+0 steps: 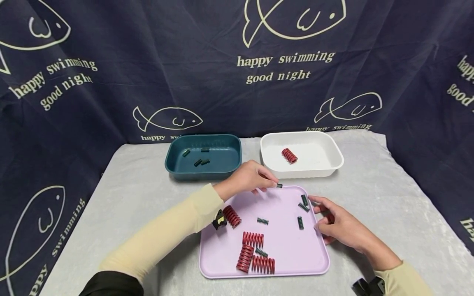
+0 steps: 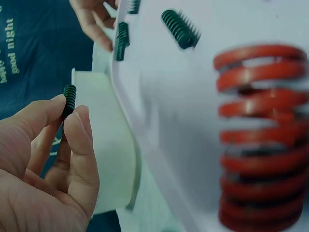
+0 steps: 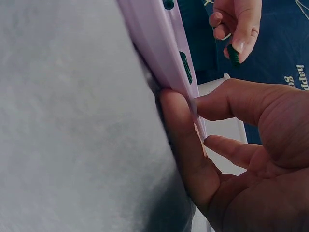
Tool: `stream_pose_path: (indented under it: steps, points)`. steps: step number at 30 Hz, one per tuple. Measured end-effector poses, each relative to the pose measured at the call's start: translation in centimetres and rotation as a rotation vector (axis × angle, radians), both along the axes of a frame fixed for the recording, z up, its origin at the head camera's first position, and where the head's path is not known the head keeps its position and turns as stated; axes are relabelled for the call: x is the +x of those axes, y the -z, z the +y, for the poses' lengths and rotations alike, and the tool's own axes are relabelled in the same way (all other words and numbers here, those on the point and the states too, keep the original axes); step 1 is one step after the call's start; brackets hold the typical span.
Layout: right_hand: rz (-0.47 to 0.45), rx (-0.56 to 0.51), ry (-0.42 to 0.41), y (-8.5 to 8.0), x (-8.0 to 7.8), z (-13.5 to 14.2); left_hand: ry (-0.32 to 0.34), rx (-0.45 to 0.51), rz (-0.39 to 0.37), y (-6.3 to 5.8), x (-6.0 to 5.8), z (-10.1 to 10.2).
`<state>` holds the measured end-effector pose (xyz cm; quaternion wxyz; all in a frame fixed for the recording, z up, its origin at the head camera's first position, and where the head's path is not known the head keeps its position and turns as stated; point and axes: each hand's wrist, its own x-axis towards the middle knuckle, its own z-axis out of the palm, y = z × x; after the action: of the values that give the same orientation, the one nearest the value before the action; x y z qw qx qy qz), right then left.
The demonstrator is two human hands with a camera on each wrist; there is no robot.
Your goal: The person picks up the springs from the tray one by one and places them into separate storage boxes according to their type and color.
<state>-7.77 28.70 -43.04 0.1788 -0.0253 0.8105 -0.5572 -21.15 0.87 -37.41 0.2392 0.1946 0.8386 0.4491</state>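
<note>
My left hand (image 1: 253,176) pinches a small green coil spring (image 2: 70,96) between thumb and fingertips, above the far edge of the pink tray (image 1: 289,250). My right hand (image 1: 342,226) grips the tray's right rim, its fingers on either side of the edge in the right wrist view. Near that rim lie small green springs (image 1: 300,223), with another green spring (image 1: 263,221) at mid-tray. Larger red springs are grouped at the near side, among them an upright-lying red spring (image 1: 245,258) beside a green one. One more red spring (image 1: 232,216) lies by my left wrist.
Behind the tray, a teal bin (image 1: 203,176) on the left has several green springs in it. A white bin (image 1: 301,172) on the right contains one red spring (image 1: 289,156). A pale cloth (image 1: 122,197) covers the table, and a dark printed curtain (image 1: 214,74) hangs behind.
</note>
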Motion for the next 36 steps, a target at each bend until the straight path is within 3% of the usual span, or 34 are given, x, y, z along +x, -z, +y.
stream_pose_path:
  steps: [12, 22, 31, 36]
  points:
    - [0.011, -0.014, -0.022, 0.3, -0.2, 0.0, -0.079, 0.037, -0.019, -1.4, -2.1, -3.7]
    - [0.02, -0.02, -0.034, 0.3, -0.3, -0.2, -0.195, 0.134, -0.118, -1.6, -4.2, -7.8]
    - [0.017, -0.028, -0.036, 0.2, -0.4, -0.4, -0.306, 0.104, -0.122, -1.8, -6.1, -11.9]
    - [0.031, -0.042, -0.032, 0.2, 0.0, -0.1, -0.328, 0.076, -0.133, -1.8, -7.2, -13.2]
